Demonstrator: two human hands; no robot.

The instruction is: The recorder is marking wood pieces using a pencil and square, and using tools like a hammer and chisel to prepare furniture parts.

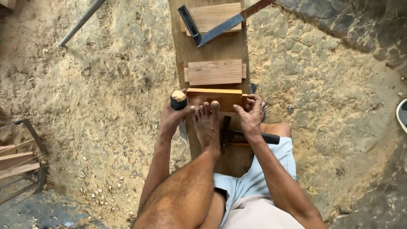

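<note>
My left hand grips a tool with a round black-wrapped wooden handle; its metal blade hangs down below the hand, beside the plank's left edge. My right hand holds the right end of an orange-brown wooden block that lies across a long plank. My bare foot presses on the plank, toes against the block. A dark-handled hammer lies under my right wrist.
Farther along the plank lie a second wood piece, a third and a metal try square. Sawdust covers the ground. A metal rod lies upper left; a metal frame with boards stands left.
</note>
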